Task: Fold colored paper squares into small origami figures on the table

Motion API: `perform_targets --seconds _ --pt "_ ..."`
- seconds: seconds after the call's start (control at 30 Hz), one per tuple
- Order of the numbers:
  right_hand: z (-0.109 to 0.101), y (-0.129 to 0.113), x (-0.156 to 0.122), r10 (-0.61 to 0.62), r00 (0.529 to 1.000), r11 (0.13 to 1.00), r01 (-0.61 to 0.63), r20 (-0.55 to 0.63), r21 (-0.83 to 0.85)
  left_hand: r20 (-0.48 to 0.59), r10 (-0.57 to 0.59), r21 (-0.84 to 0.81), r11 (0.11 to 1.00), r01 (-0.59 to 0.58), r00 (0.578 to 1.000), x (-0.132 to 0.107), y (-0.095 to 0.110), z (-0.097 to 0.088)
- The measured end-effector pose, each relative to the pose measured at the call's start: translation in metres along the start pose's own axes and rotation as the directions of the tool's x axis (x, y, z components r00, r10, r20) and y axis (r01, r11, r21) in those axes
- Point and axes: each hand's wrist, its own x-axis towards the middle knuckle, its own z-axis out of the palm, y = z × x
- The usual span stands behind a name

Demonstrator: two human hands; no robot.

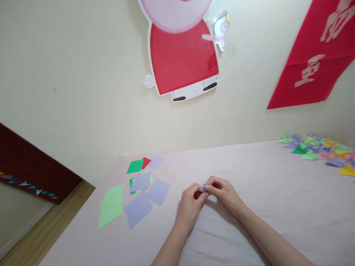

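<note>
Between my two hands is a small folded piece of purple paper [204,188], held just above the pale cloth-covered surface [177,244]. My left hand [192,201] pinches it from the left side. From the right, my right hand [224,193] grips it between thumb and bent fingers. Most of the paper is hidden by the fingertips, so its exact folded shape cannot be made out. To the left of my hands lie flat paper squares: purple sheets [138,210], light green sheets [111,208], a green one [135,166] and a red one [146,162].
Many folded paper pieces [316,147] in several colours cluster at the right back, by the wall [91,92]. A pink-and-red cartoon cutout [184,59] and a red banner [302,66] hang there. The surface's left edge drops toward a wooden floor [41,229].
</note>
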Motion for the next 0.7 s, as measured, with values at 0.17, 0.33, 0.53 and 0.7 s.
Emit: perform_targets --seconds 0.17,0.33,0.53,0.7 --pt "-0.0009 0.0013 0.0 0.01 1.0 1.0 -0.01 -0.001 -0.001 0.026 -0.002 -0.012 1.0 0.003 1.0 0.0008 -0.0001 -0.001" --pt "-0.0017 0.0038 -0.0002 0.021 1.0 1.0 -0.021 -0.002 -0.015 0.049 -0.022 -0.061 0.998 0.025 0.999 -0.0002 -0.0022 -0.0003" --pt "0.0 -0.0037 -0.0029 -0.008 1.0 0.996 0.011 0.027 -0.093 0.122 -0.044 -0.15 0.987 0.063 0.992 0.0003 -0.0013 -0.0035" --pt "0.001 -0.0026 -0.0027 -0.035 0.999 0.992 0.035 -0.002 -0.12 0.157 -0.047 -0.185 0.98 0.076 0.986 -0.0004 0.0026 -0.006"
